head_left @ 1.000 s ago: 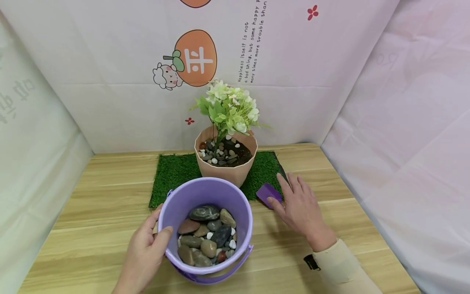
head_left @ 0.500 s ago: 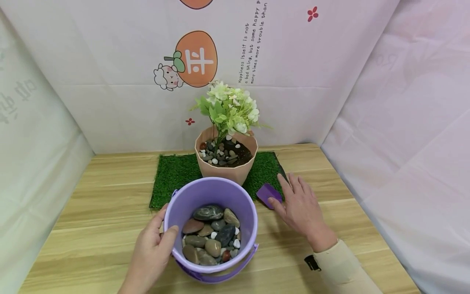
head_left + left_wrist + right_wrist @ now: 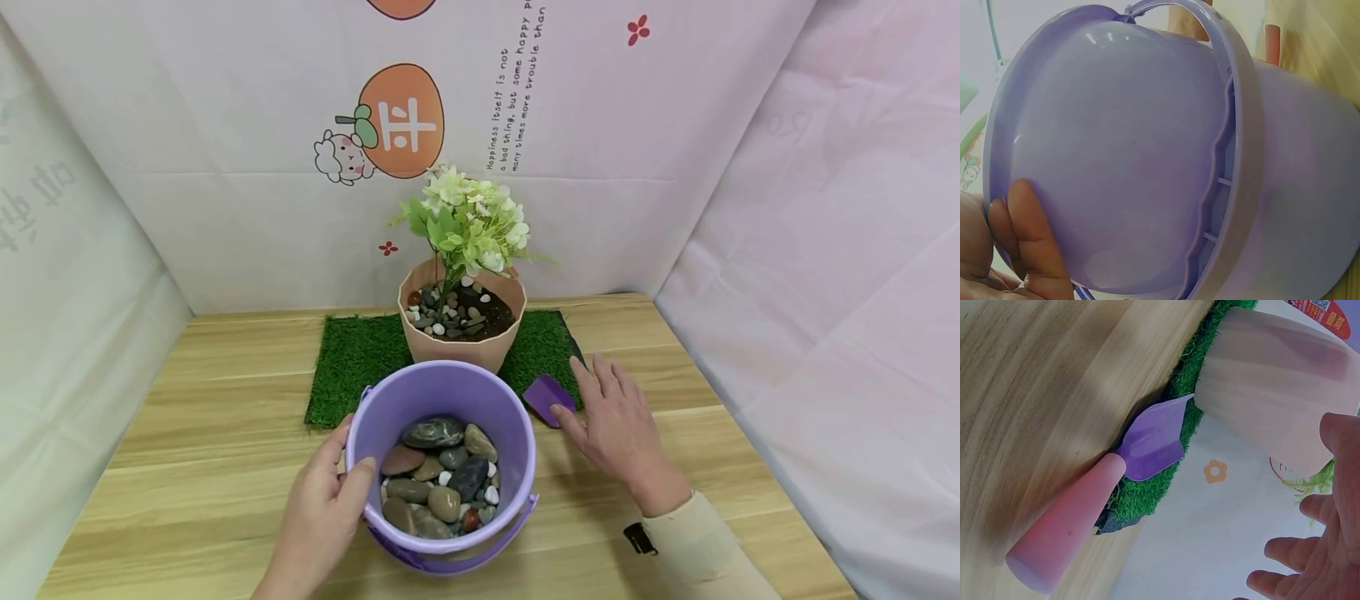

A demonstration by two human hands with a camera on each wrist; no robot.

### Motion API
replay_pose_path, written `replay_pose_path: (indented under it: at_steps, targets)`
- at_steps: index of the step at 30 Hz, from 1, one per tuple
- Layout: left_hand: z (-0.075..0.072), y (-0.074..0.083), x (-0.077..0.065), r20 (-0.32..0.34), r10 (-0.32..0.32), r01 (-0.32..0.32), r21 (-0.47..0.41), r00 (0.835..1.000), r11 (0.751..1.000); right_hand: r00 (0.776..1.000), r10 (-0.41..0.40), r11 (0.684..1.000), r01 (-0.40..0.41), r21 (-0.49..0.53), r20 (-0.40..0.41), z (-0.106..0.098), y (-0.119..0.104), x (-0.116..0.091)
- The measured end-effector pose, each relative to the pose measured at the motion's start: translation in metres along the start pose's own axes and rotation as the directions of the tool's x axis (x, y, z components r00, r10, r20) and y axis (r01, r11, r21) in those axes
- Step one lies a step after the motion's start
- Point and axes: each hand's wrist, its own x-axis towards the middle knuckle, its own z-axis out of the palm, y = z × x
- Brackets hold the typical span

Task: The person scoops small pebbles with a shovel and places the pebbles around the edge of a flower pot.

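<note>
My left hand (image 3: 326, 500) grips the near-left rim of a purple bucket (image 3: 442, 392), thumb over the edge. Inside lie several smooth stones (image 3: 444, 503), grey, brown and white. In the left wrist view the hand's fingers (image 3: 1034, 225) show at the rim, and the bucket handle (image 3: 1244, 137) hangs down on the outside. My right hand (image 3: 618, 429), fingers spread, hovers above a small garden trowel (image 3: 550, 400) with a purple blade. Its pink handle (image 3: 1069, 522) lies on the table in the right wrist view, apart from the hand; in the head view the hand covers it.
Behind the bucket stands a peach flowerpot (image 3: 461, 350) with soil, pebbles and a white-flowered plant (image 3: 472, 221). It rests on a green turf mat (image 3: 360, 358) on the wooden table (image 3: 195, 450). Printed cloth walls (image 3: 585, 225) enclose the table's back and sides.
The bucket has slid a little to the right, with my left hand holding its rim. My right hand has hardly moved, and the trowel has stayed in place.
</note>
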Motion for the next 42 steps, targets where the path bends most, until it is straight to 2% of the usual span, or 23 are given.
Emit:
replay_pose_path:
  at_steps: [9, 17, 35, 42]
  targets:
    - [0.005, 0.002, 0.002, 0.002, -0.029, 0.029, -0.002, 1.0, 1.0, 1.0, -0.003, 1.0, 0.003, 0.001, -0.023, 0.0, 0.003, -0.003]
    - [0.01, 0.002, 0.003, -0.016, -0.035, 0.035, 0.004, 0.999, 0.999, 1.0, 0.02, 1.0, -0.02, 0.002, 0.012, 0.0, 0.004, -0.003]
    - [0.021, 0.004, 0.003, -0.034, -0.048, 0.048, -0.004, 0.998, 0.999, 0.999, 0.03, 1.0, -0.03, 0.005, 0.03, -0.002, 0.005, -0.004]
    - [0.024, 0.004, 0.004, -0.042, -0.034, 0.034, 0.006, 0.999, 0.999, 0.999, 0.027, 1.0, -0.027, -0.006, 0.03, -0.001, 0.006, -0.004]
